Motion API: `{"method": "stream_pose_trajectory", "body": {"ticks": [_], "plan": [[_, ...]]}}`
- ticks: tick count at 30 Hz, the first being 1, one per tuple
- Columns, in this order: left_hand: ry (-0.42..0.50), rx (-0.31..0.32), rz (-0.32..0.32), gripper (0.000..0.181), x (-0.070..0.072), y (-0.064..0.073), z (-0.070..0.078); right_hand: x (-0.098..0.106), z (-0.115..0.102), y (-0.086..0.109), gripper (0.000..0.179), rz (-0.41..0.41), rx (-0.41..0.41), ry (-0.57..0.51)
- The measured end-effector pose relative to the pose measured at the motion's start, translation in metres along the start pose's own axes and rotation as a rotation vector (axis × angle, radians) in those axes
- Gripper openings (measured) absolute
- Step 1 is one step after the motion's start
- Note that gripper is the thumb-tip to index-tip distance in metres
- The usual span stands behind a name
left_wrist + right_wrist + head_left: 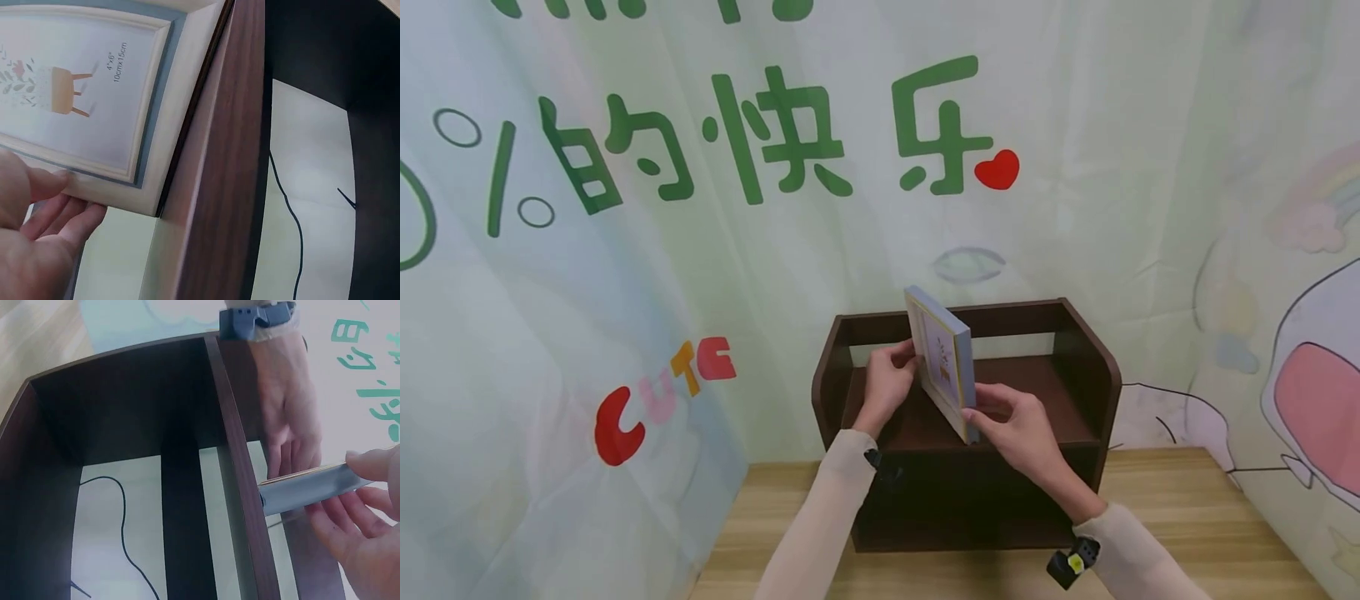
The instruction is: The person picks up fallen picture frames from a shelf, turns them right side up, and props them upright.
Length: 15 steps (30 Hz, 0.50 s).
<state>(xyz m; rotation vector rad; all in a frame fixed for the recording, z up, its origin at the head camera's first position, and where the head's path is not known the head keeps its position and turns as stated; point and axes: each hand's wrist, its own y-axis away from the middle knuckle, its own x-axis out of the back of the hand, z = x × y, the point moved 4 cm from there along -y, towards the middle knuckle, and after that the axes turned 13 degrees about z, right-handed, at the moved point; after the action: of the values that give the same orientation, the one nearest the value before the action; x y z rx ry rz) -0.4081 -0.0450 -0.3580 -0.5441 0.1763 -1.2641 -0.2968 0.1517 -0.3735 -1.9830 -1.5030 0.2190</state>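
A photo frame point(942, 354) with a cream border stands upright, set at a slant, on the upper shelf of a small dark brown rack point(1045, 396). My left hand point(889, 382) pinches its far side edge, thumb on the picture face and fingers behind. At the near edge, my right hand point(1021, 429) grips the frame between thumb and fingers. Seen by the left wrist, the photo frame point(164, 94) shows a plant-pot picture and a printed size, its bottom edge right at the shelf board point(228, 144). The right wrist view shows its bluish-grey side edge.
The rack rests on a wooden tabletop point(1187, 492). Its raised side panels point(1088, 358) flank the upper shelf, and below is a dark lower compartment point(970, 496). Behind hangs a printed curtain point(1112, 208) with green characters. A thin dark line point(125, 531) shows through the rack's back opening.
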Motion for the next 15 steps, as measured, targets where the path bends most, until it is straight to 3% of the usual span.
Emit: {"method": "stream_pose_trajectory", "body": {"ticks": [15], "plan": [[0.054,0.031,-0.083,0.027,-0.018,-0.001,0.0,-0.013,-0.011,0.011,0.036,0.057,-0.023,-0.008]]}}
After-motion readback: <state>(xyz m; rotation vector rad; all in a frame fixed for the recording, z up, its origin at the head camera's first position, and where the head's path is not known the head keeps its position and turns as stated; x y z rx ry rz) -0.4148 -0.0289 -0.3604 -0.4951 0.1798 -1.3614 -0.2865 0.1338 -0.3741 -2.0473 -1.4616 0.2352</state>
